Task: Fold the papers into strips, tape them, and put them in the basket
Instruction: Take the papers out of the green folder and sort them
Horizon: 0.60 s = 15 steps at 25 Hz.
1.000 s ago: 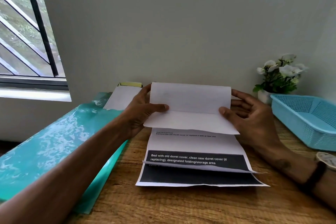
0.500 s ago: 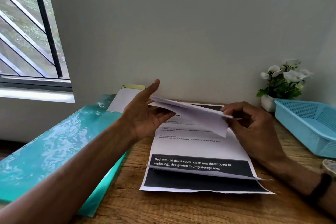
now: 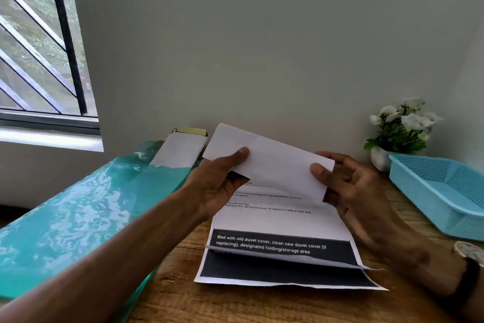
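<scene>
Folded paper [image 3: 269, 165], thumb-pinched at both ends by left hand [image 3: 217, 183] and right hand [image 3: 348, 186]: align edges squarely before creasing narrower.

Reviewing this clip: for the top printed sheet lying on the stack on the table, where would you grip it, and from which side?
Take the top printed sheet at its near edge, toward the near right corner. That edge curls up off the sheet below, leaving a gap for fingers to slip under. Come in from the person's side, low over the table. The far end sits under the folded paper and both hands, so it looks harder to reach.
</scene>
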Each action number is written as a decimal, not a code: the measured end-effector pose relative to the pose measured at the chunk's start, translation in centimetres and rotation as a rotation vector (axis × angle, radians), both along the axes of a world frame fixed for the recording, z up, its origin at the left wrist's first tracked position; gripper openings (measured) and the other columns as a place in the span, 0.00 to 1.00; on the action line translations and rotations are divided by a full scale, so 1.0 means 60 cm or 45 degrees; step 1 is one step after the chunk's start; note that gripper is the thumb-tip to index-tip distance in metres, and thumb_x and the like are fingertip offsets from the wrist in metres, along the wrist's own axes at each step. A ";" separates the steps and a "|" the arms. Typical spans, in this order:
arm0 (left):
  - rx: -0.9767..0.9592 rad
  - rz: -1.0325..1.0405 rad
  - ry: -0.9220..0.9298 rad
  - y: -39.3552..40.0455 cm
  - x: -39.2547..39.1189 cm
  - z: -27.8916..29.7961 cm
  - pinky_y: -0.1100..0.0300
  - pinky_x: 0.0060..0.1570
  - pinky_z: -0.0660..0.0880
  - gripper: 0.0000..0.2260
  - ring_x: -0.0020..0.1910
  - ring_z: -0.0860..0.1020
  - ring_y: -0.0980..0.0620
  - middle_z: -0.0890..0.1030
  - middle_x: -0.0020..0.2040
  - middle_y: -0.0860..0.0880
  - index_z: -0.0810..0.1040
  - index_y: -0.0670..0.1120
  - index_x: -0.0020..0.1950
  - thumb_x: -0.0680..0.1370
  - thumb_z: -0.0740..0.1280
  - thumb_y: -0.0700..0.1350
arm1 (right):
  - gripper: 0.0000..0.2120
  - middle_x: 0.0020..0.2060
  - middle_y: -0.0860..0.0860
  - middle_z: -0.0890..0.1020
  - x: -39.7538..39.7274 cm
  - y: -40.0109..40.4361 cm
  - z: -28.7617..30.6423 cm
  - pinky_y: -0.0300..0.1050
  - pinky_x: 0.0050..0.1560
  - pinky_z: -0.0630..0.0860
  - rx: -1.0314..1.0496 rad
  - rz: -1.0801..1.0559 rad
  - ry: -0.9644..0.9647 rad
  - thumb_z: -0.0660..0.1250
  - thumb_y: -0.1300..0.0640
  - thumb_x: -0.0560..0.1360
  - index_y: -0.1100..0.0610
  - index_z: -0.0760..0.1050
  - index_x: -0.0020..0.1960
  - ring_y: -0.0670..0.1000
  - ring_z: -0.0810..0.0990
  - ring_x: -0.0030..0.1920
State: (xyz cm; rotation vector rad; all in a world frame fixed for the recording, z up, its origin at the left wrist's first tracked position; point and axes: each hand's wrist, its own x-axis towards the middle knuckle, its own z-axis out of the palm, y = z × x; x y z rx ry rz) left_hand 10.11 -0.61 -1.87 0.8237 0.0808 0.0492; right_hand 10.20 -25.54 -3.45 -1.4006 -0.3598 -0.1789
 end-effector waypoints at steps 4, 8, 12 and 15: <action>0.083 -0.062 -0.082 -0.012 -0.006 -0.004 0.47 0.52 0.84 0.14 0.54 0.86 0.43 0.87 0.56 0.39 0.80 0.38 0.61 0.76 0.72 0.32 | 0.17 0.56 0.60 0.87 0.005 0.005 -0.008 0.52 0.49 0.86 0.103 0.138 0.234 0.73 0.64 0.74 0.63 0.82 0.62 0.60 0.87 0.55; 0.264 0.040 -0.121 0.020 0.010 0.013 0.57 0.43 0.85 0.10 0.45 0.87 0.48 0.88 0.52 0.40 0.84 0.38 0.58 0.77 0.72 0.35 | 0.14 0.51 0.62 0.88 0.008 0.001 -0.017 0.46 0.41 0.87 0.092 0.025 0.229 0.72 0.65 0.76 0.65 0.81 0.60 0.64 0.89 0.48; 0.656 0.415 -0.129 0.081 0.020 0.012 0.56 0.50 0.85 0.09 0.48 0.87 0.47 0.88 0.51 0.41 0.86 0.41 0.56 0.77 0.74 0.36 | 0.12 0.48 0.63 0.88 0.012 -0.001 -0.027 0.45 0.40 0.86 0.052 -0.075 0.234 0.72 0.66 0.77 0.65 0.82 0.59 0.62 0.89 0.45; 1.674 1.022 -0.237 0.150 0.042 -0.015 0.49 0.61 0.81 0.12 0.55 0.85 0.47 0.87 0.58 0.43 0.86 0.44 0.61 0.79 0.73 0.45 | 0.12 0.50 0.62 0.88 0.012 -0.003 -0.030 0.50 0.45 0.87 0.036 -0.084 0.289 0.73 0.65 0.76 0.65 0.82 0.59 0.63 0.89 0.48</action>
